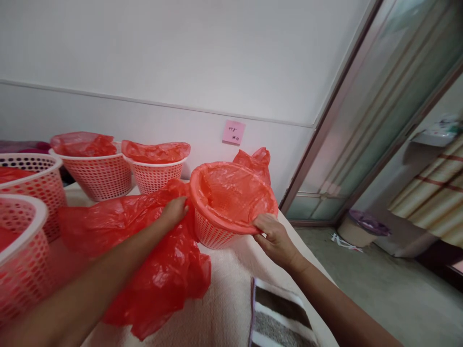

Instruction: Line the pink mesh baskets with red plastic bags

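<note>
A white perforated basket (213,232) stands on the pale cloth-covered surface, with a thin red plastic bag (235,185) lining its inside and folded over part of its rim. My right hand (273,236) grips the near right rim, pinching the bag's edge there. At the left side of the basket my left hand (175,212) is closed on loose, crumpled red plastic (159,270), which spreads left and toward me. Whether this loose plastic and the lining are one bag, I cannot tell.
Several other white baskets with red bags, such as the back one (155,176), line the left. A striped towel (280,313) lies in front. A pink note (233,132) is on the wall. At right are a glass door (358,96) and a waste bin (360,229).
</note>
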`<state>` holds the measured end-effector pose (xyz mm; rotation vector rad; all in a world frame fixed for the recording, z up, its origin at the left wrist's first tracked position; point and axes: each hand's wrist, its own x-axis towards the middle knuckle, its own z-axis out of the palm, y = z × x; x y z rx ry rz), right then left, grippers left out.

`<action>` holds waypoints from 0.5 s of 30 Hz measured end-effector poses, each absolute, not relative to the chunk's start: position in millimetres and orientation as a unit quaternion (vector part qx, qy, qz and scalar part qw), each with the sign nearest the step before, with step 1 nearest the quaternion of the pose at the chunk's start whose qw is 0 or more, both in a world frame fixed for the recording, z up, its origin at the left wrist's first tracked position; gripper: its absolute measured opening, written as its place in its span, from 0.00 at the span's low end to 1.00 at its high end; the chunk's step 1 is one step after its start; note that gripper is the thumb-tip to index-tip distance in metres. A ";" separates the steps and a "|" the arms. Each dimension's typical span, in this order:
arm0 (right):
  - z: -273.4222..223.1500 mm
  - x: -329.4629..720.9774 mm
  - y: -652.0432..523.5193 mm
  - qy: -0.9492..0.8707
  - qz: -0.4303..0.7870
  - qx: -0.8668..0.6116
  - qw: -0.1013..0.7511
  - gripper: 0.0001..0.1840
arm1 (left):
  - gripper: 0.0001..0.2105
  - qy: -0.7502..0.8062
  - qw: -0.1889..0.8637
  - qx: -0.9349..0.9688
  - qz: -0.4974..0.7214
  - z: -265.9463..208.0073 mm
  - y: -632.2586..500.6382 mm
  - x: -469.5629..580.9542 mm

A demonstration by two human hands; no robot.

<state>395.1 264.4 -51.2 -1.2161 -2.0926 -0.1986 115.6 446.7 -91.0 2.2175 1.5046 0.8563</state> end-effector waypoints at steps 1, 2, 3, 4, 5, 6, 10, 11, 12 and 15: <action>-51.4 394.8 264.6 -0.806 -0.081 -0.471 0.349 0.13 | 0.16 0.541 0.135 0.777 0.291 -83.1 443.8 109.2; -51.7 394.4 264.5 -0.805 -0.085 -0.471 0.350 0.12 | 0.17 0.557 0.103 0.774 0.284 -73.8 439.7 101.0; -52.0 393.7 264.1 -0.804 -0.087 -0.472 0.351 0.12 | 0.18 0.574 0.072 0.767 0.278 -63.5 434.2 91.3; -52.4 392.8 263.5 -0.804 -0.088 -0.472 0.351 0.12 | 0.19 0.590 0.044 0.759 0.270 -53.3 426.9 80.3; -52.9 391.7 262.6 -0.803 -0.088 -0.473 0.352 0.11 | 0.19 0.608 0.021 0.750 0.258 -44.3 417.8 68.2; -53.4 390.3 261.6 -0.802 -0.089 -0.474 0.352 0.11 | 0.19 0.625 0.004 0.743 0.240 -37.4 406.9 55.6; -56.1 384.3 257.0 -0.797 -0.093 -0.482 0.351 0.09 | 0.23 0.678 -0.015 0.719 0.154 -43.6 353.5 7.6; -56.9 383.0 255.9 -0.796 -0.095 -0.485 0.350 0.09 | 0.24 0.686 -0.009 0.714 0.141 -53.6 340.8 -2.4; -57.7 382.0 254.6 -0.794 -0.096 -0.489 0.349 0.09 | 0.25 0.688 0.002 0.713 0.134 -65.8 329.6 -11.3; -60.2 380.1 250.1 -0.791 -0.100 -0.499 0.339 0.08 | 0.20 0.703 0.052 0.697 0.132 -105.2 306.9 -31.2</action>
